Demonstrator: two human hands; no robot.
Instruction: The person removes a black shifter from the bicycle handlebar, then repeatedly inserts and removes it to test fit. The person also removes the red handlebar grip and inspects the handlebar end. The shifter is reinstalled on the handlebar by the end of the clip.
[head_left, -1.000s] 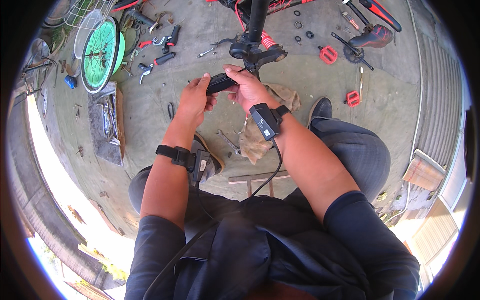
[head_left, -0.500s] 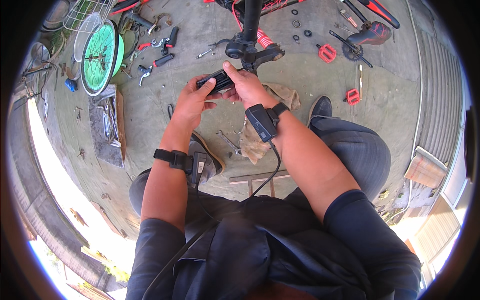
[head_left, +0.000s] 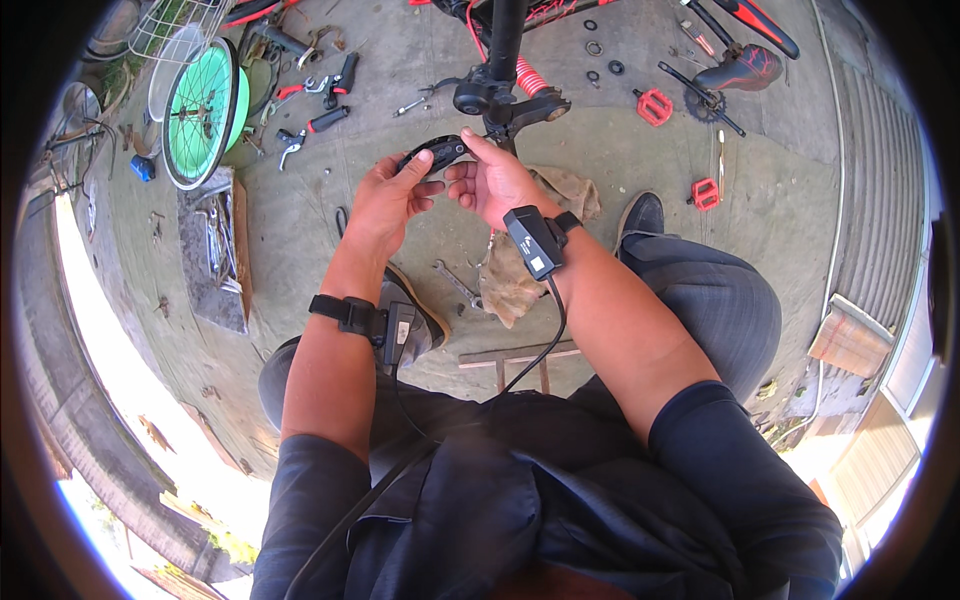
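Note:
Between my two hands is a black, slightly curved folding multi-tool [head_left: 440,153] with a round pivot at its right end. My left hand [head_left: 383,203] is closed on its left part, the thumb lying along the near side. My right hand [head_left: 500,187] pinches its right end, thumb on top and the other fingers curled below. Just beyond them stands the bicycle's black stem [head_left: 518,118] with its upright tube [head_left: 505,45]. A tan rag [head_left: 515,275] and an open-ended wrench [head_left: 457,284] lie on the ground below my hands.
Brake levers with grips [head_left: 312,130] lie at the far left, near a green-and-black wheel [head_left: 200,115]. A tool box [head_left: 240,255] sits left of me. Red pedals [head_left: 655,107], a crank with chainring [head_left: 705,103] and a saddle [head_left: 742,70] lie at the far right.
The multi-tool has turned in my hands, so its curved side and end pivot now show. My right hand has rolled slightly, with its fingers curling more.

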